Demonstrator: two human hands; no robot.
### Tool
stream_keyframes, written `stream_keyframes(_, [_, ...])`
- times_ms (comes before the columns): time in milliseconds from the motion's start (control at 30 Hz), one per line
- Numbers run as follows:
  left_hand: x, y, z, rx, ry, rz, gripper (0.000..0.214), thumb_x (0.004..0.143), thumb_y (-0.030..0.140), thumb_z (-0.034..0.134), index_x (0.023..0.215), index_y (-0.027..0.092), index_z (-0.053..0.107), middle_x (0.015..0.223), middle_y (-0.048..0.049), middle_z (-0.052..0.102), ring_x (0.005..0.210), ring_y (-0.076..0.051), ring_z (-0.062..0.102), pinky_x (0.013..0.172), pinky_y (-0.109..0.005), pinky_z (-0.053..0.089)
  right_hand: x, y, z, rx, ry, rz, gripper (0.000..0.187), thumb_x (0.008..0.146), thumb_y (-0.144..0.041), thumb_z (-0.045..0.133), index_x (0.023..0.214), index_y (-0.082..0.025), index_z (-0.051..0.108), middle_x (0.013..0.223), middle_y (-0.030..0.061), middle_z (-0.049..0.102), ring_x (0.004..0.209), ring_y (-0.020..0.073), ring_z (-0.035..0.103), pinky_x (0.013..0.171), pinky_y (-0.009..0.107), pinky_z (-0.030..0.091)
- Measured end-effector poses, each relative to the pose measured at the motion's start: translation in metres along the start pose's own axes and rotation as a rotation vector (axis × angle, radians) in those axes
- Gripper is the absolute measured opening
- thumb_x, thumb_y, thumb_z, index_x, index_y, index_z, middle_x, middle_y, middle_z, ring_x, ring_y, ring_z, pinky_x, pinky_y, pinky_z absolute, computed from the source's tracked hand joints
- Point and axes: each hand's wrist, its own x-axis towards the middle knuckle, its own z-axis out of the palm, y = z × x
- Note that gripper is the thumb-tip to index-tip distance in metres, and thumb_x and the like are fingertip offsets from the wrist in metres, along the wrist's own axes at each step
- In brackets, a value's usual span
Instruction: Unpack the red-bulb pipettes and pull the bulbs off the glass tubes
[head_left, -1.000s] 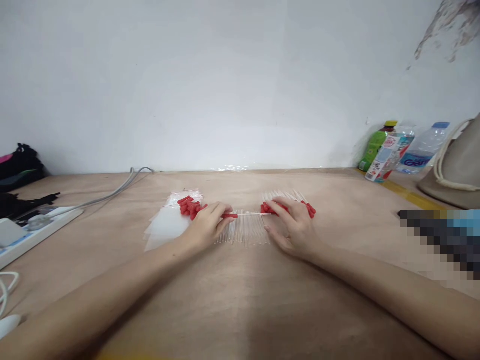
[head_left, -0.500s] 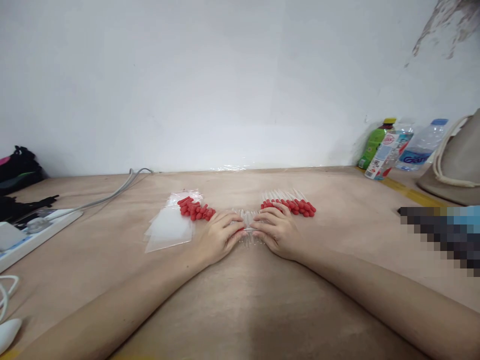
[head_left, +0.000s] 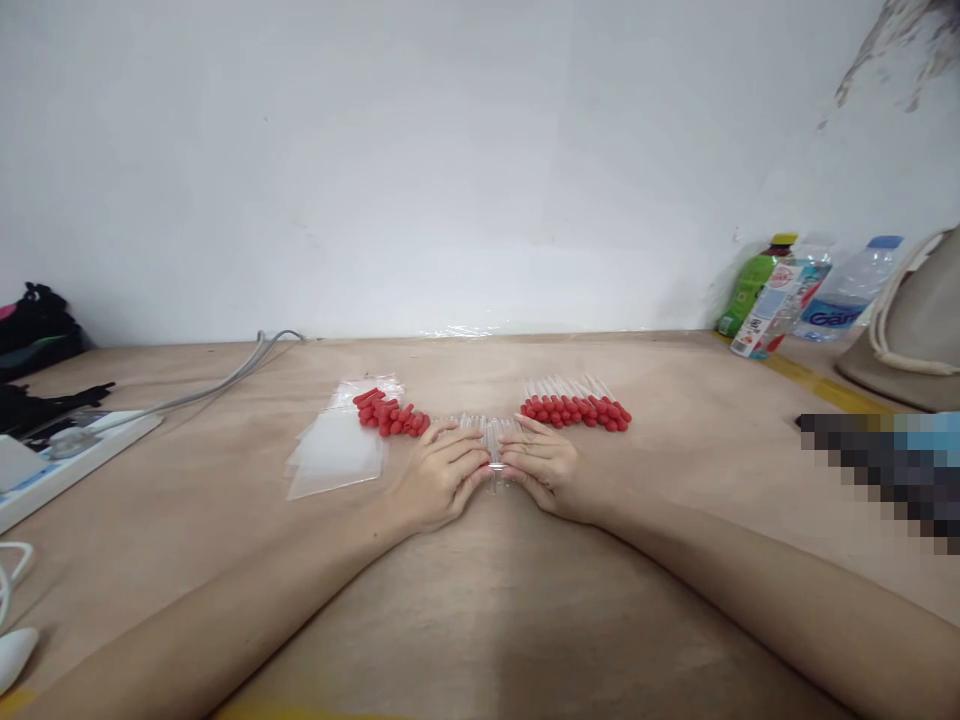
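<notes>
My left hand (head_left: 446,475) and my right hand (head_left: 544,468) meet at the middle of the table, fingertips over a heap of clear dropper tubes (head_left: 491,432). Both are closed, thumbs pressed toward the fingers, around a clear tube that lies crosswise between them; its ends are hidden by the fingers. Just left of my left hand is a pile of loose red rubber bulbs (head_left: 390,415), partly on clear plastic bags (head_left: 337,455). Beyond my right hand lies a row of droppers (head_left: 577,408), red bulbs toward me and clear tubes pointing away.
At the left stand a white power strip (head_left: 97,455) with a grey cable (head_left: 240,375), and a white mouse (head_left: 15,655). Black cloth items (head_left: 41,330) lie behind. Bottles (head_left: 780,295) and a beige hat (head_left: 915,310) are at the back right, with a blurred-out object (head_left: 885,465) nearer.
My fingers have drawn in on the tubes, and a crosswise clear tube now shows between my thumbs. My right fingers have come away from the dropper row. The view has shifted slightly.
</notes>
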Motion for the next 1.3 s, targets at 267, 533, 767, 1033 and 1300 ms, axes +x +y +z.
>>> stream_keyframes(267, [-0.001,0.003,-0.005,0.028,-0.059,0.019,0.015,0.087,0.020,0.044,0.090,0.017,0.059,0.098,-0.0027,0.067,0.107,-0.019,0.053,0.095,-0.038,0.031,-0.001,-0.002,-0.006,-0.044,0.069,-0.110,0.012,0.082,-0.013,0.052,0.089,-0.012,0.061,0.084,0.0072,0.069,0.098,0.0171,0.060,0.102,0.041,0.037])
stream_keyframes(533, [-0.002,0.002,-0.005,0.050,0.010,0.110,0.013,0.087,0.018,0.045,0.089,0.017,0.058,0.100,-0.0035,0.067,0.108,-0.020,0.053,0.094,-0.039,0.032,-0.003,-0.003,-0.014,-0.057,0.083,-0.188,0.020,0.081,-0.009,0.052,0.099,-0.011,0.059,0.092,0.0083,0.068,0.105,0.0183,0.057,0.101,0.043,0.039])
stream_keyframes(767, [-0.011,-0.021,-0.015,0.096,0.180,-0.079,0.013,0.085,0.018,0.048,0.084,0.018,0.060,0.094,-0.0043,0.065,0.092,-0.019,0.054,0.082,-0.036,0.040,-0.010,0.010,-0.023,-0.079,0.135,-0.048,0.023,0.082,-0.011,0.051,0.103,-0.015,0.061,0.094,0.0080,0.067,0.100,0.0183,0.057,0.089,0.037,0.046])
stream_keyframes(1033, [0.001,-0.103,-0.057,0.133,0.149,-0.697,0.027,0.081,0.028,0.043,0.093,0.016,0.064,0.081,-0.0058,0.056,0.082,-0.019,0.054,0.072,-0.029,0.045,0.010,0.006,-0.017,-0.183,-0.043,0.422,0.025,0.085,-0.019,0.045,0.102,-0.019,0.063,0.074,0.0031,0.064,0.071,0.0141,0.056,0.070,0.029,0.037])
stream_keyframes(1300, [-0.009,-0.145,-0.064,-0.076,0.006,-0.997,0.034,0.068,0.043,0.053,0.090,0.017,0.058,0.080,-0.0031,0.062,0.064,-0.015,0.056,0.053,-0.023,0.042,0.050,-0.006,0.009,-0.332,-0.232,0.501,0.021,0.081,-0.015,0.043,0.085,-0.016,0.064,0.078,0.0061,0.065,0.077,0.0177,0.057,0.073,0.032,0.030])
